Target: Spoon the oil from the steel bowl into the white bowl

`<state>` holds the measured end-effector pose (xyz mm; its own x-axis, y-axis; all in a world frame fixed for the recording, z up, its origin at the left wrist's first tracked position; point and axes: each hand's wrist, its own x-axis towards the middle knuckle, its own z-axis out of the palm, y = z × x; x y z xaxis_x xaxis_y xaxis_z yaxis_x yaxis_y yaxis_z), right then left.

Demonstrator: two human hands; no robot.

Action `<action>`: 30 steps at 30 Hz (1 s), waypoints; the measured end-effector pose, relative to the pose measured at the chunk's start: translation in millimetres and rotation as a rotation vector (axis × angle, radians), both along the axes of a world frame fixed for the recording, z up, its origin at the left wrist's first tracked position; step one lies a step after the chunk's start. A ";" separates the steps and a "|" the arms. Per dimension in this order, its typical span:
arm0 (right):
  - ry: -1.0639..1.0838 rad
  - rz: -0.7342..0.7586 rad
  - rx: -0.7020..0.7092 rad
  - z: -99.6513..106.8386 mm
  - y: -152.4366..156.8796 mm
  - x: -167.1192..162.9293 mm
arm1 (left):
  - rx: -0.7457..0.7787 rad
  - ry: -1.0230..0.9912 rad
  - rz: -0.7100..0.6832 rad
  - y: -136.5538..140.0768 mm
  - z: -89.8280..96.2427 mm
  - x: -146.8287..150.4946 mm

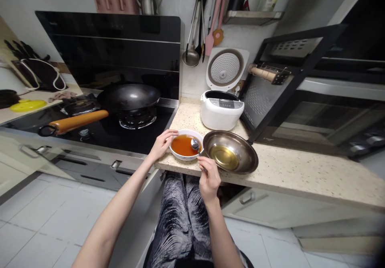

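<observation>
A white bowl of reddish-orange liquid stands near the front edge of the counter. At its left rim, my left hand steadies it with the fingers bent over the edge. My right hand is closed round the handle of a metal spoon, whose bowl end is over or just in the liquid; I cannot tell how deep. Right beside the white bowl is a wide steel basin with a shallow yellowish liquid at its bottom.
Behind these stands a white rice cooker with its lid raised. A black wok sits on the stove at left, its wooden handle pointing toward the front. An oven on the right borders the counter. Utensils hang on the wall.
</observation>
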<state>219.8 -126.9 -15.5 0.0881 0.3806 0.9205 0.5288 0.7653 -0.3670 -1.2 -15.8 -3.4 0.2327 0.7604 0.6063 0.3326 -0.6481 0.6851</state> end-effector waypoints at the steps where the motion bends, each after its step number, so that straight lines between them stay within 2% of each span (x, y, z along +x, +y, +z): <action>1: -0.003 0.006 -0.011 -1.1 1.2 -1.4 | 0.001 -0.001 -0.003 0.1 -0.4 -0.1; 11: 0.031 0.021 -0.101 -8.2 5.6 -5.4 | 0.042 0.023 0.007 2.9 -1.6 -0.9; 30: 0.145 0.025 -0.140 -10.5 4.7 -7.5 | -0.018 -0.002 0.004 -0.8 1.4 0.2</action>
